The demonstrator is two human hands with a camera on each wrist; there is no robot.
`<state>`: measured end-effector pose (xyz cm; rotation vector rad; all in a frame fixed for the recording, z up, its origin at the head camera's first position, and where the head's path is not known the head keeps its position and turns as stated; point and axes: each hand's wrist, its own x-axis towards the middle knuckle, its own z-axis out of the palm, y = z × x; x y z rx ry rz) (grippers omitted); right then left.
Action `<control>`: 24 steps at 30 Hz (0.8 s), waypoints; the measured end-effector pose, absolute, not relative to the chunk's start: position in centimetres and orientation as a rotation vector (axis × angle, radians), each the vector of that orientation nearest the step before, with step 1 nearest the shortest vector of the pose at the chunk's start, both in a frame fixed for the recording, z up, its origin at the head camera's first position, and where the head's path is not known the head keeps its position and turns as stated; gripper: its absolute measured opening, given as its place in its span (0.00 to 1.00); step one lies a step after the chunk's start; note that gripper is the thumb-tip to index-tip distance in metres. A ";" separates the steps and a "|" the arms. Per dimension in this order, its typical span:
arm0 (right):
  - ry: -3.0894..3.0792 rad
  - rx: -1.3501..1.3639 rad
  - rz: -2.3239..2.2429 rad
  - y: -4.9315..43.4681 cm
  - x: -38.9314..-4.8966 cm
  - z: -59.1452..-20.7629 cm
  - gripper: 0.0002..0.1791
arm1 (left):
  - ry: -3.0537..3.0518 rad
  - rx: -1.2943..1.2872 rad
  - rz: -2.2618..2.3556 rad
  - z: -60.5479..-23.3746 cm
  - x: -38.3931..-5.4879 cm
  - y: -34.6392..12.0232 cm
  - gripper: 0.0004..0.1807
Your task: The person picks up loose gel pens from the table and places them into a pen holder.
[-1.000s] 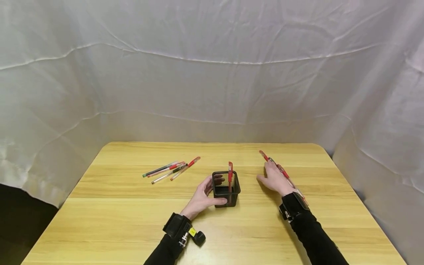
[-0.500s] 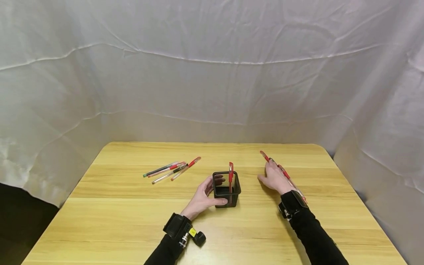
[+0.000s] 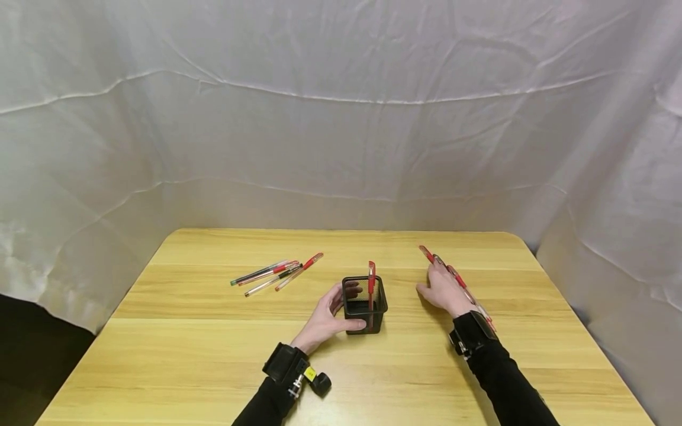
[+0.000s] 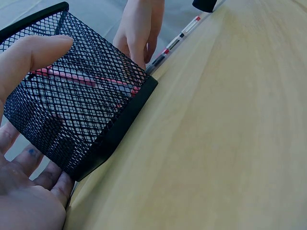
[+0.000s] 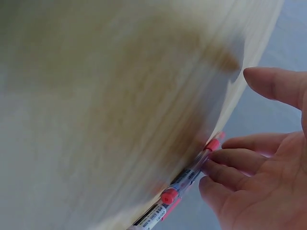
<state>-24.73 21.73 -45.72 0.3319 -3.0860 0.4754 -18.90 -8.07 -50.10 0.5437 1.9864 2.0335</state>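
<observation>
My left hand holds a black mesh pen holder upright on the table, thumb across its near side and fingers behind it. Inside stands one pen with a red cap, taller than the rim. In the left wrist view the mesh wall lies between thumb and fingers. Over to the right, my right hand reaches down onto several pens with red parts. Its fingertips touch the pens in the right wrist view, fingers nearly straight and the thumb spread apart. The hand partly covers these pens.
Several loose pens with red, black and green parts lie crosswise at the left back of the wooden table. A pale cloth hangs behind the table and along its sides.
My right hand and the far red pen end beside it have shifted very slightly. My left hand and the pen holder stay in place.
</observation>
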 end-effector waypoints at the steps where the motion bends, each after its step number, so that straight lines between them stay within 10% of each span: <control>1: -3.088 0.325 0.484 21.8 -24.6 -45.7 0.19 | 1.986 0.539 2.033 -50.1 -18.9 -8.1 0.45; 24: -2.945 0.237 0.654 23.4 -22.5 -45.3 0.20 | 1.990 0.532 2.028 -49.8 -18.8 -8.0 0.46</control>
